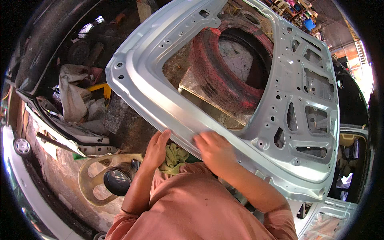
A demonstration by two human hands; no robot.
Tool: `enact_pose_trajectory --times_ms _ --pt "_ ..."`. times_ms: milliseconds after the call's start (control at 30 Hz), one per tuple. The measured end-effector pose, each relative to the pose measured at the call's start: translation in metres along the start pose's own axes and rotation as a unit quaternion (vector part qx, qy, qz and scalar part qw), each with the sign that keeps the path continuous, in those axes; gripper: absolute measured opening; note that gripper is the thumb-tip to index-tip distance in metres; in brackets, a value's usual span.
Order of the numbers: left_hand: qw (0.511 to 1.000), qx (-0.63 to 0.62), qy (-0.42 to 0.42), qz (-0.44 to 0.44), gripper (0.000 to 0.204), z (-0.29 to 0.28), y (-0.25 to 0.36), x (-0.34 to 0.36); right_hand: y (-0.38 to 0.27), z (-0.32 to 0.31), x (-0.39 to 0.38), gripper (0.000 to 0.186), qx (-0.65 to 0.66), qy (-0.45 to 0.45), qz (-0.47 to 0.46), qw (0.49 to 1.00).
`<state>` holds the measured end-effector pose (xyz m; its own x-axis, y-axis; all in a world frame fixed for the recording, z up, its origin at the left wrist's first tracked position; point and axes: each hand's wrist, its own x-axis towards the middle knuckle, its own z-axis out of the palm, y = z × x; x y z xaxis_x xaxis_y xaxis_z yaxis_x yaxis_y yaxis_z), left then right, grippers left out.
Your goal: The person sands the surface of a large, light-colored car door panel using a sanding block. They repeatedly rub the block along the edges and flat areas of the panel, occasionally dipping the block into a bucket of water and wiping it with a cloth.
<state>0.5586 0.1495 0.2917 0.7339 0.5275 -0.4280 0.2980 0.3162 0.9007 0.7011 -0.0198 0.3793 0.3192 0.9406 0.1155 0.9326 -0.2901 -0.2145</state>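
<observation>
A silver car tailgate panel [172, 108] with a large window opening lies slanted in front of me. My left hand [157, 149] is at its near edge, fingers stretched out and tips against the rim. Over the near frame, a little to the right, is my right hand [216, 153], its fingers bent toward the metal and smeared by motion. Whether anything is under them is hidden. A green cloth [175, 157] sits between my two hands, just below the panel's edge, against my body.
Beneath the panel is a red-stained tyre [228, 86] on a low board [200, 93]. At left are a beige plastic chair [90, 182] with a black round container [117, 181], a grey cloth [72, 94] and a white car [30, 180]. A dark car [352, 96] stands at right.
</observation>
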Motion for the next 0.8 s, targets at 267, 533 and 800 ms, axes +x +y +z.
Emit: enact_pose_trajectory --times_ms 267,533,800 --pt "0.999 0.003 -0.028 0.034 0.059 0.003 -0.002 0.006 -0.012 0.012 0.05 0.016 -0.039 0.017 -0.047 0.998" --pt "0.999 0.033 -0.003 0.016 0.058 0.0 0.005 0.001 -0.008 0.003 0.032 0.014 -0.001 -0.002 -0.027 1.0" --pt "0.996 0.081 -0.017 0.036 0.052 0.006 0.02 -0.006 -0.017 0.006 0.04 0.017 -0.035 -0.009 -0.021 0.999"
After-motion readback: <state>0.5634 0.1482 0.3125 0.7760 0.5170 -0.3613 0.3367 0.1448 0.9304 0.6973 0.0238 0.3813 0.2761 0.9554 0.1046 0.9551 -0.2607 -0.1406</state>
